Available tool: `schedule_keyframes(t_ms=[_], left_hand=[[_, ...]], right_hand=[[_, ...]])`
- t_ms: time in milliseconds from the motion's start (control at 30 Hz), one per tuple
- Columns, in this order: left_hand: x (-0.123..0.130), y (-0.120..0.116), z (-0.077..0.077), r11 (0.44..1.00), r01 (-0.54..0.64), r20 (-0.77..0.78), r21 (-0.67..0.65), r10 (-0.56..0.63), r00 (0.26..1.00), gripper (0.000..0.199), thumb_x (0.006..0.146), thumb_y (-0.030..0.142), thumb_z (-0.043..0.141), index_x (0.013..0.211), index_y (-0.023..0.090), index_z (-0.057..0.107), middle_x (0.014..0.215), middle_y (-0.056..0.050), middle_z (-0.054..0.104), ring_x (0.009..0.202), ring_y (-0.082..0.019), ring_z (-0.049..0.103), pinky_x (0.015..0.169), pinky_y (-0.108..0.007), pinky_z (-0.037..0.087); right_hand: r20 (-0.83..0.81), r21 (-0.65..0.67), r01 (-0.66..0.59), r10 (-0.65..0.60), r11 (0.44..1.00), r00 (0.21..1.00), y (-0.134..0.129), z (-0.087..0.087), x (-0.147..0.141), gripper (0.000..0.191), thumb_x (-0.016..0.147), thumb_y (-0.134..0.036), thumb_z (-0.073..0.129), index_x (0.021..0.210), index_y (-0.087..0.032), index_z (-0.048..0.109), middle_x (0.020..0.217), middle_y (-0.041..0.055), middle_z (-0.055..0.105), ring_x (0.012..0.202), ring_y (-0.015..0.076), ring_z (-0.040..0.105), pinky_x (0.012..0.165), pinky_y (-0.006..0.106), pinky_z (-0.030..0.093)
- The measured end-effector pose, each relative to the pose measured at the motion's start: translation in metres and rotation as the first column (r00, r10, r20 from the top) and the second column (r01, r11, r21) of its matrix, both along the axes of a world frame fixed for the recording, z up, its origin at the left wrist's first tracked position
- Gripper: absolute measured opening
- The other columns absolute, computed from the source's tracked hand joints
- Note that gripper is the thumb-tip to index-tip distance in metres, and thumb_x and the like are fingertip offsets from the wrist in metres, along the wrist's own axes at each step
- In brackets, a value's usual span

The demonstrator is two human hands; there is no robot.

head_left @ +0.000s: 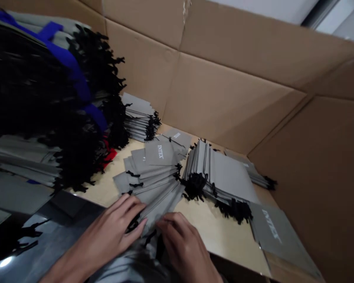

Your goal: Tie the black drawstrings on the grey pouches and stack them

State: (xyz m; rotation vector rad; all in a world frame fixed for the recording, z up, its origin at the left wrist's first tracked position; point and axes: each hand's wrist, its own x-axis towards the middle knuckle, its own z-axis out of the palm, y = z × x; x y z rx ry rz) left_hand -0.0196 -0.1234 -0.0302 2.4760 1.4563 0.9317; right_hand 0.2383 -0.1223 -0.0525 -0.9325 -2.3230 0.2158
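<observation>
Grey drawstring pouches [157, 200] with black cords lie fanned out in front of me, reaching over the near table edge. My left hand [120, 222] rests against their left side, thumb apart from the fingers, with black cord [133, 225] showing in the gap. On the other side, my right hand [183, 239] has its fingertips pinched at the edge of the nearest pouch, beside a dark cord end. The fingertips' exact grip is partly hidden. At the fan's far end a pouch marked INTEX [161, 153] lies flat.
A neat pouch stack [230, 173] stands right of the fan, another [138, 118] at the back. Large bundles with blue straps [73, 70] crowd the left. Cardboard walls [224, 90] enclose the wooden table [224, 236]. One INTEX pouch [280, 228] lies front right.
</observation>
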Motion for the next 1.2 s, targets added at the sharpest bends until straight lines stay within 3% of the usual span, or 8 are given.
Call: schedule_keyframes(t_ms=[233, 433, 700, 933, 1100, 1200], left_hand=[[-0.005, 0.001, -0.008, 0.995, -0.023, 0.063, 0.101, 0.017, 0.998, 0.034, 0.102, 0.017, 0.064, 0.127, 0.033, 0.081, 0.118, -0.002, 0.085, 0.112, -0.025, 0.079, 0.095, -0.033, 0.067], [-0.009, 0.003, -0.011, 0.987, -0.053, 0.124, 0.151, 0.034, 0.992, 0.040, 0.104, 0.021, 0.066, 0.140, 0.035, 0.076, 0.130, 0.000, 0.085, 0.121, -0.023, 0.080, 0.106, -0.031, 0.067], [-0.009, 0.002, -0.017, 0.982, -0.061, 0.163, 0.181, 0.031, 0.986, 0.047, 0.101, 0.020, 0.066, 0.143, 0.039, 0.073, 0.135, 0.005, 0.084, 0.117, -0.020, 0.083, 0.106, -0.021, 0.064], [-0.007, 0.004, -0.023, 0.962, -0.070, -0.008, 0.263, 0.075, 0.997, 0.058, 0.096, 0.029, 0.075, 0.153, 0.037, 0.065, 0.144, 0.005, 0.079, 0.122, -0.020, 0.082, 0.106, -0.019, 0.061], [-0.013, 0.014, -0.024, 0.958, -0.026, -0.031, 0.287, 0.036, 0.999, 0.053, 0.099, 0.019, 0.061, 0.150, 0.035, 0.068, 0.141, 0.006, 0.080, 0.118, -0.017, 0.083, 0.104, -0.018, 0.059], [-0.019, 0.021, -0.027, 0.971, -0.006, 0.002, 0.241, 0.006, 1.000, 0.057, 0.098, 0.014, 0.057, 0.149, 0.035, 0.069, 0.139, 0.008, 0.081, 0.115, -0.016, 0.084, 0.103, -0.018, 0.058]], right_hand=[[-0.150, 0.155, -0.032, 0.056, 0.987, 0.987, 0.017, -0.013, -0.020, 0.027, 0.107, -0.015, 0.051, 0.124, -0.024, 0.070, 0.097, 0.0086, 0.074, 0.081, 0.0206, 0.074, 0.070, 0.028, 0.064], [-0.294, 0.264, 0.028, 0.052, 0.964, 0.954, 0.029, -0.013, -0.040, 0.034, 0.099, -0.005, 0.054, 0.120, -0.022, 0.075, 0.092, 0.0087, 0.071, 0.070, 0.0190, 0.070, 0.061, 0.027, 0.061], [-0.358, 0.262, -0.004, 0.101, 0.965, 0.928, 0.035, -0.013, -0.052, 0.029, 0.100, -0.008, 0.049, 0.111, -0.022, 0.070, 0.087, 0.0072, 0.069, 0.067, 0.0187, 0.069, 0.058, 0.026, 0.059], [-0.313, 0.226, -0.004, 0.076, 0.974, 0.947, 0.039, -0.011, -0.045, 0.026, 0.100, -0.004, 0.050, 0.110, -0.021, 0.066, 0.094, 0.0061, 0.069, 0.076, 0.0166, 0.071, 0.068, 0.023, 0.059], [-0.308, 0.179, -0.013, 0.068, 0.984, 0.949, 0.037, -0.006, -0.042, 0.032, 0.100, -0.003, 0.049, 0.120, -0.022, 0.066, 0.107, 0.0083, 0.066, 0.086, 0.0166, 0.071, 0.077, 0.024, 0.060], [-0.354, 0.110, 0.057, -0.015, 0.992, 0.935, 0.033, -0.010, -0.044, 0.025, 0.100, -0.006, 0.052, 0.116, -0.022, 0.063, 0.106, 0.0080, 0.063, 0.088, 0.0178, 0.071, 0.078, 0.025, 0.060]])
